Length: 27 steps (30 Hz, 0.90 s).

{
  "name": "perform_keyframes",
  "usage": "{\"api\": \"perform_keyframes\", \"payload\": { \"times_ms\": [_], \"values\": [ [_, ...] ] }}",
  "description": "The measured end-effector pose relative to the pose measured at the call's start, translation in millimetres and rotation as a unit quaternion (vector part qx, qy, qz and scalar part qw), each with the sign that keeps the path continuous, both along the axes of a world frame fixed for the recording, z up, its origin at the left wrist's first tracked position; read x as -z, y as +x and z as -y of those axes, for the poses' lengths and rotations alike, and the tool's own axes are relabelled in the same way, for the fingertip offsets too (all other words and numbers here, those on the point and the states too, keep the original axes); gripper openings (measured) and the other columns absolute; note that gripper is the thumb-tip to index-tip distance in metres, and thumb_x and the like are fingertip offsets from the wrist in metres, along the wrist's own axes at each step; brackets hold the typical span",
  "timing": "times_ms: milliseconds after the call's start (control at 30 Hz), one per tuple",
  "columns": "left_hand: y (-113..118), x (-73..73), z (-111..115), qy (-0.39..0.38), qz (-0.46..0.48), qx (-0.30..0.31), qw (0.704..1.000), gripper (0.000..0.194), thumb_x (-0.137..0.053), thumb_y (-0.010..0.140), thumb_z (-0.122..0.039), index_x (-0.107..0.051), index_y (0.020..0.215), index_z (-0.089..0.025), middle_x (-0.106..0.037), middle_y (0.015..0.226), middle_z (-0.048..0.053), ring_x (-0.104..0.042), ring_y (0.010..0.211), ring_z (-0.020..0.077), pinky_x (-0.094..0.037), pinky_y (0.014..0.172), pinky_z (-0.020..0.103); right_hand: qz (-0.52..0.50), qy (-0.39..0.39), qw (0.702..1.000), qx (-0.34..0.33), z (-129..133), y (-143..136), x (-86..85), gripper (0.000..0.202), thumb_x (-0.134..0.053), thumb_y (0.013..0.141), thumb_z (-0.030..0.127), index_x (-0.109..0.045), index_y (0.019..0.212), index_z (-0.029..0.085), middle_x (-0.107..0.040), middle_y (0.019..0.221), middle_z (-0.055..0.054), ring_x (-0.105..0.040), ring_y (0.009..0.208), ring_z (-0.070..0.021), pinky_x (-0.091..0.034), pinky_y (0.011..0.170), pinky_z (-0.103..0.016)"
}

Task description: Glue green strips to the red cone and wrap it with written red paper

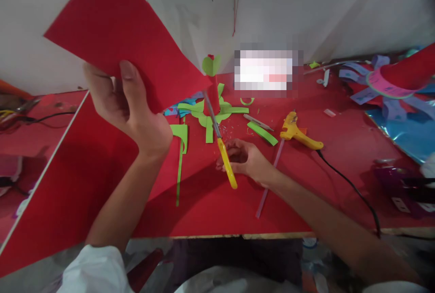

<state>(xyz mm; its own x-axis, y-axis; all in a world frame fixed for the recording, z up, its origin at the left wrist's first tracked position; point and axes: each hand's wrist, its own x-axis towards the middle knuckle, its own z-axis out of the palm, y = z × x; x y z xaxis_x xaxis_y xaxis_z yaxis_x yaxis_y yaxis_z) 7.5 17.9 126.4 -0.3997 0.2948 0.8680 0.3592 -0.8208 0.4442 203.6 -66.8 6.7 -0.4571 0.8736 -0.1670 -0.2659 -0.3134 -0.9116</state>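
My left hand (131,98) is raised, thumb on the near face of a red paper sheet (115,21) and fingers behind it. In my right hand (249,161), lower and over the table, are scissors (222,148) with yellow handles, the blades pointing up to the sheet's right corner. Whether the blades are apart cannot be made out. Behind the scissors stands a paper craft with a red tube (212,96), two rounded green leaves (211,65) at its top and a green petal-shaped base (199,108) with strips spread outwards.
A yellow glue gun (299,133) with a black cord, a clear glue stick (270,180), a white pen (258,122) and a green paper strip (262,133) lie on the red table (210,216). Green offcuts (180,136) lie left. A purple-and-red paper craft (390,80) is at right.
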Motion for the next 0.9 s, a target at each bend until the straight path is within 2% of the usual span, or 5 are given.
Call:
{"api": "perform_keyframes", "payload": {
  "times_ms": [167, 333, 433, 600, 900],
  "values": [
    [-0.6, 12.8, -2.1, -0.080, -0.048, -0.060, 0.994, 0.026, -0.051, 0.104, -0.051, -0.058, 0.093, -0.029, -0.062, 0.087, -0.002, -0.066, 0.098, 0.0192, -0.058, 0.082, 0.037, -0.006, 0.014, 1.000, 0.027, 5.3, -7.1, -4.5, 0.050, -0.096, 0.060, 0.036, -0.056, 0.087, 0.022, -0.063, 0.080, 0.004, -0.063, 0.068, -0.0115, -0.054, 0.066, -0.026],
    [0.2, 28.0, -8.5, -0.165, -0.059, 0.006, 0.985, 0.034, -0.053, 0.103, -0.052, -0.050, 0.082, -0.026, -0.051, 0.078, -0.001, -0.059, 0.078, 0.0158, -0.050, 0.069, 0.033, 0.017, 0.011, 0.999, 0.025, 4.6, -8.3, 4.3, 0.053, -0.085, 0.073, 0.056, -0.042, 0.080, 0.025, -0.045, 0.061, 0.011, -0.035, 0.041, -0.0049, -0.032, 0.040, -0.021],
    [-3.0, 32.7, -14.0, -0.189, -0.049, 0.038, 0.980, 0.037, -0.058, 0.101, -0.053, -0.046, 0.078, -0.025, -0.044, 0.074, -0.002, -0.051, 0.069, 0.0147, -0.043, 0.064, 0.032, -0.006, 0.017, 1.000, 0.025, 3.3, -7.5, 9.0, 0.054, -0.076, 0.080, 0.066, -0.040, 0.083, 0.025, -0.046, 0.066, 0.010, -0.039, 0.043, -0.0049, -0.035, 0.042, -0.021],
    [-15.0, 38.8, -23.4, -0.197, -0.045, 0.047, 0.978, 0.037, -0.054, 0.102, -0.057, -0.049, 0.082, -0.026, -0.055, 0.083, -0.001, -0.054, 0.075, 0.0148, -0.045, 0.069, 0.032, -0.007, 0.046, 0.999, 0.011, 2.8, -7.9, 8.3, 0.067, -0.064, 0.075, 0.087, -0.050, 0.091, 0.023, -0.056, 0.077, 0.003, -0.050, 0.051, -0.0084, -0.049, 0.048, -0.026],
    [-17.4, 36.8, -23.3, -0.208, -0.055, 0.053, 0.975, 0.041, -0.056, 0.099, -0.061, -0.048, 0.081, -0.025, -0.049, 0.079, -0.001, -0.055, 0.078, 0.0160, -0.046, 0.071, 0.031, 0.086, 0.061, 0.994, 0.029, 11.3, -6.1, -2.1, 0.064, -0.063, 0.076, 0.085, -0.047, 0.084, 0.023, -0.039, 0.057, 0.011, -0.037, 0.040, -0.0060, -0.034, 0.038, -0.021]
  ]
}}
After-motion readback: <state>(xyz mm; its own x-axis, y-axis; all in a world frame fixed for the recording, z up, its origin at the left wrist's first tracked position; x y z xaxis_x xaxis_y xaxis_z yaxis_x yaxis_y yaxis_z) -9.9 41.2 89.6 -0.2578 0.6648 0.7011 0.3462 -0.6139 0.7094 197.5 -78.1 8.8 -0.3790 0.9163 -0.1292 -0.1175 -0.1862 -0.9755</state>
